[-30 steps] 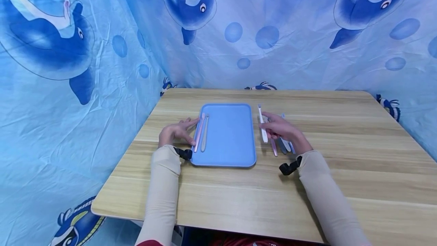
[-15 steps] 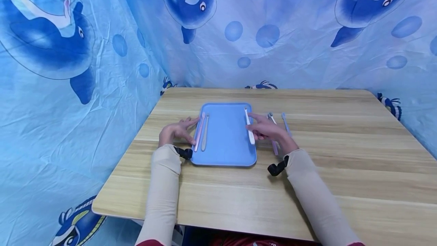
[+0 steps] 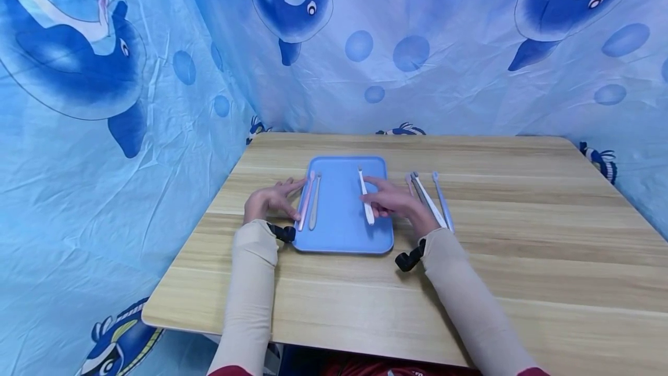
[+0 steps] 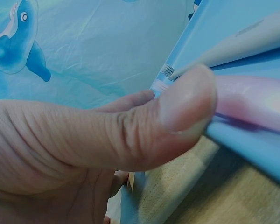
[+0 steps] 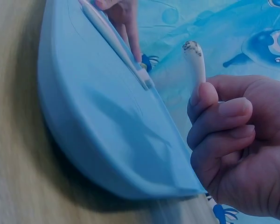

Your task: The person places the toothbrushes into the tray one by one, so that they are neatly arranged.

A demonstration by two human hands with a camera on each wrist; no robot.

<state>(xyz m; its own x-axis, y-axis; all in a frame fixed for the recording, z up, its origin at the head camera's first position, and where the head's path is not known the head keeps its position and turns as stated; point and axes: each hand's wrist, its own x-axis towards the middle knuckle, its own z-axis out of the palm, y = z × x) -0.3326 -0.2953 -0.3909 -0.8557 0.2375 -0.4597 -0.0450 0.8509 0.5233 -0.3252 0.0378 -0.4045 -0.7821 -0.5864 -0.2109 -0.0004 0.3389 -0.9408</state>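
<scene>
My right hand (image 3: pixel 390 198) pinches a white toothbrush (image 3: pixel 368 212) over the right half of a blue tray (image 3: pixel 339 237). In the right wrist view its thumb and curled fingers hold this toothbrush (image 5: pixel 197 65), one end sticking up, and a shadow falls on the tray below. At the tray's left edge rests my left hand (image 3: pixel 267 202), fingers spread along the rim. Its thumb (image 4: pixel 177 121) overlaps a pink toothbrush (image 4: pixel 252 95) in the left wrist view. Beside that pink toothbrush on the tray lies a grey one (image 3: pixel 314 205), roughly parallel.
Right of the tray, several toothbrushes lie on the wooden table (image 3: pixel 522 219): a blue one (image 3: pixel 442 201), a white one (image 3: pixel 430 202), a dark grey one (image 3: pixel 418 189) and a pink one (image 3: pixel 409 183), partly behind my right hand. A blue dolphin-print curtain (image 3: pixel 443 97) surrounds the table.
My right hand has carried the white toothbrush leftward from beside the tray to over its right half, uncovering the toothbrushes on the table. My left hand has stayed at the tray's left edge.
</scene>
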